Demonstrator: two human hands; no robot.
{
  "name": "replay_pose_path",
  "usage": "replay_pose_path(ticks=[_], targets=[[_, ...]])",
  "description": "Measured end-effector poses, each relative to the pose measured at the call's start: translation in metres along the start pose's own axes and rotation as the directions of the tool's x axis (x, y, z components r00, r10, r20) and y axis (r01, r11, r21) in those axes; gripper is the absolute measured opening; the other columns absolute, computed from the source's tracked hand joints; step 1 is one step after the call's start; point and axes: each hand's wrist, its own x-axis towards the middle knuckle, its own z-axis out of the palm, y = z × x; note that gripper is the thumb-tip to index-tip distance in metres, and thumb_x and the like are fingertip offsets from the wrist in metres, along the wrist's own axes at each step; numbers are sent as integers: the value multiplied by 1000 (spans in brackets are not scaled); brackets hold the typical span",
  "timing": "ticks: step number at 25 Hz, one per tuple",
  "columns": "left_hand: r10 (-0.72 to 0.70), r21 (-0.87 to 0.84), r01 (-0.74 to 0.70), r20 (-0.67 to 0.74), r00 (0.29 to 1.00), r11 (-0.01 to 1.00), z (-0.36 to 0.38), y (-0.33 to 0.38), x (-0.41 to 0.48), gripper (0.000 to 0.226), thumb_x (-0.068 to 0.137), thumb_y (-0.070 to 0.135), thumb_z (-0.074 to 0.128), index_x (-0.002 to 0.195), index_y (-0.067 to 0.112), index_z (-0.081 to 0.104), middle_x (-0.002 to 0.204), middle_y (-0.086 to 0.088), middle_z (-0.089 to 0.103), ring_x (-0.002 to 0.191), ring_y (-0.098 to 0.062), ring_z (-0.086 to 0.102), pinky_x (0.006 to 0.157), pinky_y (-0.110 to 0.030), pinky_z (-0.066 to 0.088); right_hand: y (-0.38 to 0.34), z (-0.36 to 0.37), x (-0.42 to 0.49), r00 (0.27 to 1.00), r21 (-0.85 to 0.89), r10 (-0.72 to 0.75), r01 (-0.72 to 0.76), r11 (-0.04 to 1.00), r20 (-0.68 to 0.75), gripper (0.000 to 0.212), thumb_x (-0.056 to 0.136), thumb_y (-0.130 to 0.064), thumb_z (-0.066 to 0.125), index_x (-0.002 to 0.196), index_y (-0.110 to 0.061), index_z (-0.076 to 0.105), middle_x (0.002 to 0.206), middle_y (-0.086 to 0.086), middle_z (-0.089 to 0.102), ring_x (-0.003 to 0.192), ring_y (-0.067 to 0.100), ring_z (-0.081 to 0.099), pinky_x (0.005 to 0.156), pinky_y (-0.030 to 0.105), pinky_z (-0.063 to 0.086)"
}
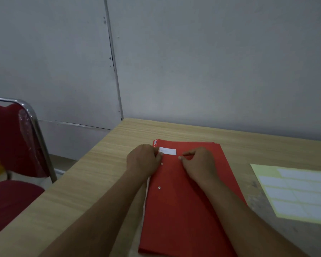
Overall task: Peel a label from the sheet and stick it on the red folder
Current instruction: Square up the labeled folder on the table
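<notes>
Single head view, worn high, looks forward and down over the wooden table (104, 164) toward the grey wall (211, 62); both forearms enter from the bottom edge, close to lens; wide-angle bends the edges; chair (13, 145) at far left; no second view to overlap

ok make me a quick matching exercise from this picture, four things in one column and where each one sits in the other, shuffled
Things:
1. white label
2. label sheet
3. chair
4. red folder

Places:
A. beside the table's left edge, by the wall
B. flat on the table under both hands
C. on the table at the right edge of the view
D. stuck at the folder's far left corner

Pairs: 1-D, 2-C, 3-A, 4-B
</notes>
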Motion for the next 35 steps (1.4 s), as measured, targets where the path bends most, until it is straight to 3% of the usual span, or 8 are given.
replay_pose_path(ticks=[2, 6, 9, 14, 18, 25, 31, 35], targets=[[-101, -73, 99, -22, 995, 992, -7, 2, -3, 43, 91, 51, 49, 112, 21, 72, 103, -4, 71, 97, -24, 65, 73, -32, 48, 1, -21, -1, 995, -69, 82, -86, 994, -57, 25, 78, -46, 78, 91, -24, 76, 97, 0, 74, 99, 25, 67, 80, 33, 54], [-289, -227, 285, 14, 957, 931, -20, 9, -11, 46, 81, 50, 61, 91, 6, 69, 96, -10, 71, 90, -28, 66, 66, -29, 43, 14, -58, -15, 932, -415, 363, -332, 847, -3, 87, 71, -72, 69, 133, -14, 48, 134, 13, 50, 127, 38, 45, 96, 46, 45], [-309, -202, 319, 83, 948, 926, -27, 21, -25, 44, 76, 53, 69, 70, 13, 51, 82, -5, 63, 86, -28, 65, 63, -30, 40, 23, -75, -30, 889, -449, 459, -407, 796, 7, 104, 63, -77, 72, 137, -12, 42, 140, 15, 45, 130, 38, 42, 97, 49, 45], [-318, -152, 338, 139, 938, 929, -29, 26, -40, 44, 76, 49, 71, 87, 7, 63, 102, -13, 69, 98, -29, 65, 68, -28, 40, 23, -77, -40, 877, -430, 476, -409, 805, 57, 105, 58, -71, 81, 137, -10, 47, 140, 17, 47, 130, 36, 46, 99, 47, 45], [-322, -159, 350, 175, 930, 923, -31, 21, -45, 49, 74, 48, 77, 64, 15, 42, 97, -11, 68, 89, -26, 64, 65, -28, 39, 24, -76, -43, 866, -444, 497, -426, 788, 52, 101, 57, -69, 82, 134, -11, 51, 138, 15, 50, 129, 35, 47, 98, 46, 44], [-335, -178, 362, 165, 928, 915, -31, 19, -44, 53, 70, 44, 84, 65, 16, 39, 92, -9, 65, 74, -19, 52, 63, -29, 41, 23, -75, -39, 847, -416, 524, -446, 792, 90, 97, 61, -62, 85, 137, -12, 53, 138, 14, 54, 129, 37, 49, 97, 46, 45], [-311, -149, 333, 152, 938, 931, -30, 19, -44, 45, 74, 40, 82, 72, 14, 46, 101, -14, 68, 93, -28, 65, 66, -31, 41, 19, -76, -35, 818, -408, 564, -479, 777, 113, 94, 61, -59, 87, 136, -13, 54, 137, 17, 52, 128, 37, 49, 98, 44, 47], [-307, -143, 327, 147, 940, 934, -29, 14, -41, 42, 76, 38, 80, 94, 5, 62, 104, -15, 67, 97, -29, 65, 68, -30, 40, 18, -71, -33, 832, -387, 540, -460, 799, 126, 90, 60, -59, 88, 131, -12, 58, 133, 17, 57, 127, 35, 52, 96, 41, 48]])
